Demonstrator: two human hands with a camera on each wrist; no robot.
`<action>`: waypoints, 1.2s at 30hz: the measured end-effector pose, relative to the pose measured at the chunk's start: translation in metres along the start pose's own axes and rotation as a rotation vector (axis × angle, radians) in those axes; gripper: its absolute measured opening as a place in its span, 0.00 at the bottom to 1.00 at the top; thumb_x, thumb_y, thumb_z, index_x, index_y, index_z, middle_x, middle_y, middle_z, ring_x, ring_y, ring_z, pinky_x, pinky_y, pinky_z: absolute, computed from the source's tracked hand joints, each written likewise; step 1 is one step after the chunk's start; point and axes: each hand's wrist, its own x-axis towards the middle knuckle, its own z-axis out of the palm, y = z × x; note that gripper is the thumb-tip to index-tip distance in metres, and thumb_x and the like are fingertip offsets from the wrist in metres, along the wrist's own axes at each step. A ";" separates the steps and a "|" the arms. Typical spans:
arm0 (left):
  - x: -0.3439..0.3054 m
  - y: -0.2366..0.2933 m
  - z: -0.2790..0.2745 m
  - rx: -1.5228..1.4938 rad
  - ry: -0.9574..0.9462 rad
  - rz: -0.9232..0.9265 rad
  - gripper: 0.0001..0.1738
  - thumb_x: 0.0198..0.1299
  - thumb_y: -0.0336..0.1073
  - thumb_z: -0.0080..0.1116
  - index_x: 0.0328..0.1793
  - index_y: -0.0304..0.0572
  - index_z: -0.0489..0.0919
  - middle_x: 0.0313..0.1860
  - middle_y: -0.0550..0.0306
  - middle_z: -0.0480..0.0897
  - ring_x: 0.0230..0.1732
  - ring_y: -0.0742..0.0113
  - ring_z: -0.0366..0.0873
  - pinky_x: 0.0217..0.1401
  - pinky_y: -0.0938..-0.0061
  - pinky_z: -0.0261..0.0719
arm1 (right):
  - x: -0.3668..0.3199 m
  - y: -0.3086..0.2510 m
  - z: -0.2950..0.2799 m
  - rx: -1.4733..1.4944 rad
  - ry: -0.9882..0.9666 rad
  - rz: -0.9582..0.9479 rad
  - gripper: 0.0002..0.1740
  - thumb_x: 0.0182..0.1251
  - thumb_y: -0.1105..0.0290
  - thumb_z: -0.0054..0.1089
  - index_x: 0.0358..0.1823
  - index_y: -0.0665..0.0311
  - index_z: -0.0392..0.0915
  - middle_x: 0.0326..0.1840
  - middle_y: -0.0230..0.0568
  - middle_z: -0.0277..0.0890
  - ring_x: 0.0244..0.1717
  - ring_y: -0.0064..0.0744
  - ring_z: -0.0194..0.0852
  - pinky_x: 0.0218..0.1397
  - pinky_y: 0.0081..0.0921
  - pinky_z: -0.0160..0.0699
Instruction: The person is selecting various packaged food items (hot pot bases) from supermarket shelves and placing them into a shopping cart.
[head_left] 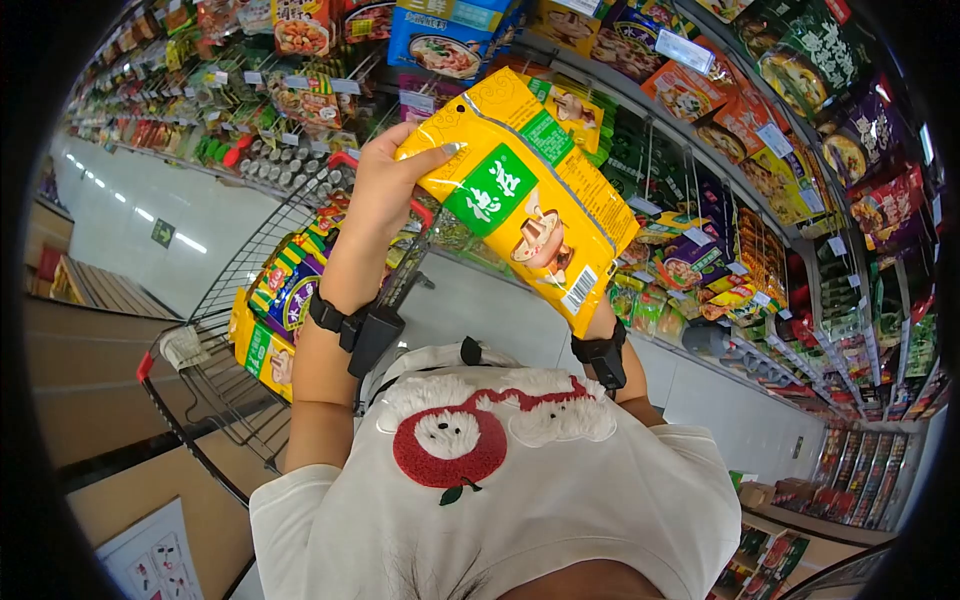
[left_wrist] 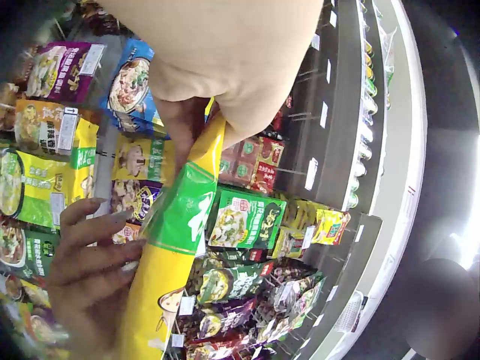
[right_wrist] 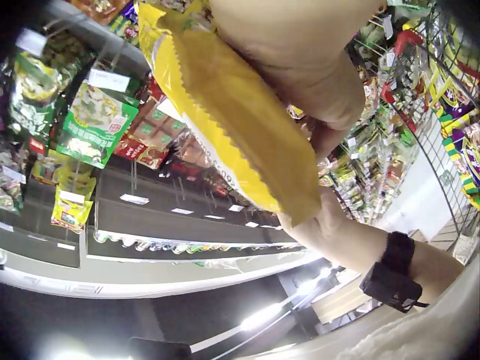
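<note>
A yellow food packet (head_left: 535, 215) with a green label and a hot-pot picture is held tilted in front of the shelves. My left hand (head_left: 388, 170) pinches its upper left corner, thumb (head_left: 437, 158) on the printed front and the other fingers behind. Behind the packet, my right hand (left_wrist: 86, 266) rests against the back, its fingers extended and slightly bent. From the head view that hand is mostly hidden by the packet; only the wrist, with a black band (head_left: 600, 358), shows at the lower edge.
On the left stands a wire shopping cart (head_left: 215, 300) with red-tipped corners, holding several yellow and purple packets (head_left: 270, 335). Shelves of hanging seasoning packets (head_left: 690, 70) curve across the top and right, with price tags (head_left: 685, 52) sticking out. A blue packet (head_left: 445, 40) hangs just beyond.
</note>
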 end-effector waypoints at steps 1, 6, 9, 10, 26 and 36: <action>0.000 -0.001 0.002 -0.008 0.014 0.006 0.10 0.50 0.23 0.58 0.40 0.33 0.74 0.35 0.56 0.80 0.34 0.71 0.79 0.35 0.79 0.77 | 0.003 -0.006 0.004 -0.022 0.004 -0.015 0.40 0.62 0.38 0.35 0.62 0.67 0.58 0.58 0.57 0.63 0.54 0.41 0.69 0.54 0.35 0.71; 0.004 -0.010 0.003 -0.053 0.009 -0.033 0.10 0.50 0.23 0.58 0.40 0.33 0.74 0.34 0.55 0.80 0.33 0.71 0.79 0.35 0.79 0.77 | 0.013 -0.005 0.029 -0.098 0.169 0.079 0.44 0.59 0.35 0.33 0.64 0.67 0.55 0.54 0.64 0.65 0.44 0.41 0.73 0.40 0.32 0.75; 0.006 -0.016 0.009 -0.079 -0.024 -0.075 0.11 0.49 0.21 0.58 0.40 0.33 0.74 0.35 0.55 0.79 0.33 0.71 0.78 0.37 0.78 0.78 | 0.005 0.009 0.015 0.032 -0.014 0.088 0.46 0.57 0.34 0.34 0.65 0.67 0.52 0.45 0.67 0.69 0.25 0.36 0.73 0.19 0.26 0.70; 0.007 -0.018 0.013 -0.085 -0.031 -0.086 0.11 0.49 0.21 0.58 0.40 0.33 0.74 0.35 0.55 0.79 0.33 0.71 0.78 0.37 0.78 0.77 | 0.003 0.011 0.011 0.099 -0.128 0.074 0.47 0.57 0.34 0.35 0.66 0.67 0.52 0.42 0.68 0.70 0.19 0.33 0.71 0.12 0.24 0.66; 0.030 -0.146 0.048 -0.391 -0.437 -0.876 0.44 0.56 0.71 0.29 0.70 0.48 0.49 0.63 0.32 0.60 0.53 0.31 0.69 0.49 0.41 0.71 | -0.116 -0.031 -0.127 -0.315 0.604 -0.110 0.35 0.57 0.48 0.54 0.58 0.66 0.64 0.44 0.44 0.74 0.39 0.33 0.74 0.39 0.25 0.73; 0.020 -0.213 0.084 -0.777 -0.393 -1.077 0.28 0.58 0.42 0.44 0.64 0.38 0.61 0.58 0.44 0.69 0.55 0.46 0.70 0.55 0.41 0.66 | -0.154 -0.093 -0.115 -1.643 1.002 0.042 0.32 0.50 0.49 0.58 0.54 0.62 0.69 0.47 0.50 0.74 0.46 0.43 0.75 0.48 0.31 0.72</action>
